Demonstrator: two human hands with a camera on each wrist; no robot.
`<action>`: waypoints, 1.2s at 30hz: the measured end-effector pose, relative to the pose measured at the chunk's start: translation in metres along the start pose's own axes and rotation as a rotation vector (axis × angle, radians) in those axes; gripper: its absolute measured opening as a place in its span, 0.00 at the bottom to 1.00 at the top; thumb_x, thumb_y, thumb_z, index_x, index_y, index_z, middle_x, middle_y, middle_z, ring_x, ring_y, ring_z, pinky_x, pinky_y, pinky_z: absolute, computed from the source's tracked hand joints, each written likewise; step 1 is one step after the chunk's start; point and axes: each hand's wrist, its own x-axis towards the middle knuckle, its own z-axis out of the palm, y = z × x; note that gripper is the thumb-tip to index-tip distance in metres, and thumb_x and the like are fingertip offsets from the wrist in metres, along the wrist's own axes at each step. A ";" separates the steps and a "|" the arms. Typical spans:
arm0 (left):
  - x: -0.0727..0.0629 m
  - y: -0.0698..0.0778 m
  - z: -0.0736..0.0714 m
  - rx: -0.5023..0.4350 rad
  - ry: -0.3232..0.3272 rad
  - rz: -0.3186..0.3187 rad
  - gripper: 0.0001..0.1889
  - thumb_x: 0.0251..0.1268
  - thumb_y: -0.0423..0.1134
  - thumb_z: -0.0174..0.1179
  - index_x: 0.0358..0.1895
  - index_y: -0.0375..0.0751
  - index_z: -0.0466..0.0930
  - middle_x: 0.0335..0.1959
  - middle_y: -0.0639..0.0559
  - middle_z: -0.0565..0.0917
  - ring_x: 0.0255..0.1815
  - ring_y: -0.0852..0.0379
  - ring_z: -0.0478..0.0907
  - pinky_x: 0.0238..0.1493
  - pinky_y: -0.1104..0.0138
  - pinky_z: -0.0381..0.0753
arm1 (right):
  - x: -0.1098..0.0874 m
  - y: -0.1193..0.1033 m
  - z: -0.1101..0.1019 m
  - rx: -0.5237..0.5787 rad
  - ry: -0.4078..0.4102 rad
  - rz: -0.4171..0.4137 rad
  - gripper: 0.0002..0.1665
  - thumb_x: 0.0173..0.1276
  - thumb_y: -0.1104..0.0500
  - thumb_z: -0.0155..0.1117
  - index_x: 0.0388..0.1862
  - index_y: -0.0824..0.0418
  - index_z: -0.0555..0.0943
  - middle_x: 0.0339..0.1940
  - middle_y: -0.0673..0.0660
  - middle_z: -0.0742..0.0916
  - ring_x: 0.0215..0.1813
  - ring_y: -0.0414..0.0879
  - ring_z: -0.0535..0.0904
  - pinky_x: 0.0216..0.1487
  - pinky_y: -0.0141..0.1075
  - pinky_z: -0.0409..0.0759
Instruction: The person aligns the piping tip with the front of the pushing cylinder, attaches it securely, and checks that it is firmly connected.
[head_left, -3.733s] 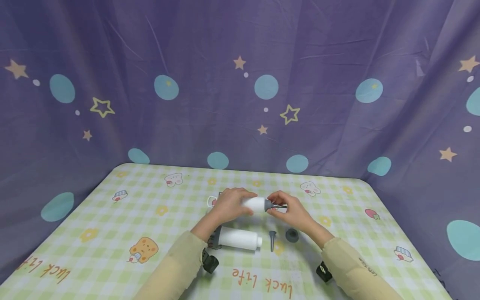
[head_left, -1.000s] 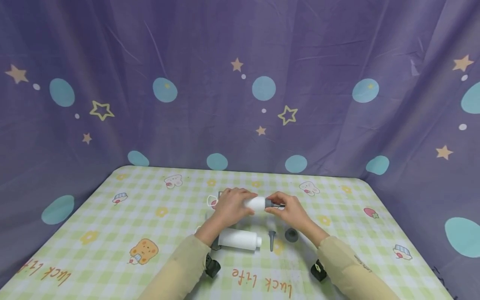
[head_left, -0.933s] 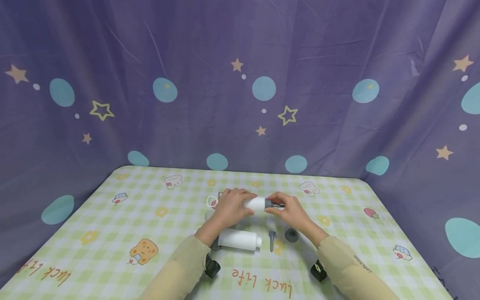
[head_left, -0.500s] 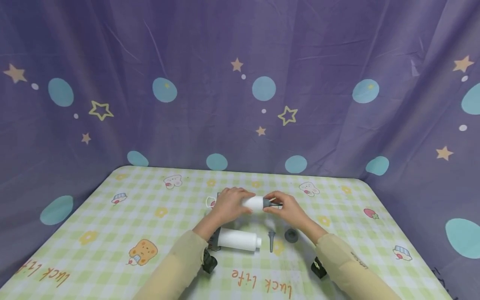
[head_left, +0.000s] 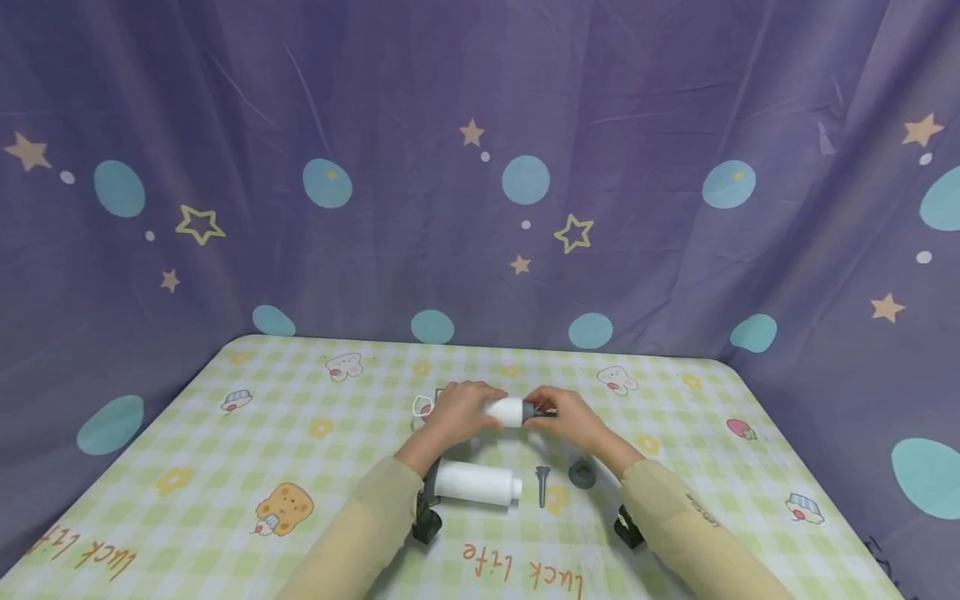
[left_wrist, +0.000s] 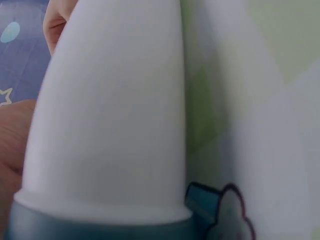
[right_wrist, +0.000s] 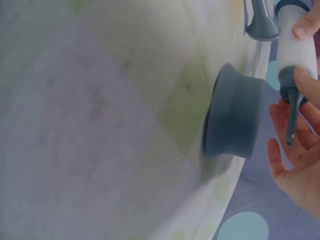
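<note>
While the left grip [head_left: 459, 412] holds one bottle [head_left: 506, 411], another [head_left: 476, 483] lies nearby.

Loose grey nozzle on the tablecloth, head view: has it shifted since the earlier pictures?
No: the loose grey nozzle still lies beside the yellow flower print, as in the earlier head pictures.

We see soft, even light on the table [head_left: 360, 433], the curtain [head_left: 637, 108] dimmer behind it, and faint shadows near the lower centre. Shapes stretch toward the side edges. In the left wrist view the close white bottle [left_wrist: 110, 110] looks hazy; in the right one, fingers [right_wrist: 276, 155] look crisper than the blurred table at left.
</note>
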 end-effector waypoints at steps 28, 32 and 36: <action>0.006 0.001 0.008 0.013 -0.067 -0.083 0.25 0.46 0.47 0.69 0.52 0.51 0.79 0.50 0.54 0.81 0.50 0.52 0.76 0.54 0.54 0.67 | 0.010 0.002 0.008 -0.115 -0.059 0.047 0.17 0.54 0.60 0.68 0.43 0.61 0.79 0.37 0.53 0.84 0.40 0.45 0.80 0.44 0.38 0.77; 0.006 0.003 0.009 0.005 -0.066 -0.089 0.25 0.46 0.46 0.69 0.52 0.49 0.79 0.50 0.53 0.81 0.51 0.51 0.76 0.54 0.55 0.67 | 0.010 0.001 0.008 -0.118 -0.060 0.063 0.17 0.55 0.59 0.68 0.44 0.60 0.78 0.37 0.53 0.84 0.40 0.44 0.80 0.44 0.38 0.77; 0.005 0.005 0.010 0.002 -0.063 -0.083 0.28 0.46 0.46 0.69 0.55 0.47 0.77 0.51 0.51 0.80 0.52 0.50 0.76 0.56 0.55 0.66 | 0.009 0.002 0.008 -0.116 -0.066 0.076 0.18 0.55 0.59 0.68 0.46 0.60 0.78 0.39 0.53 0.84 0.42 0.45 0.79 0.45 0.39 0.77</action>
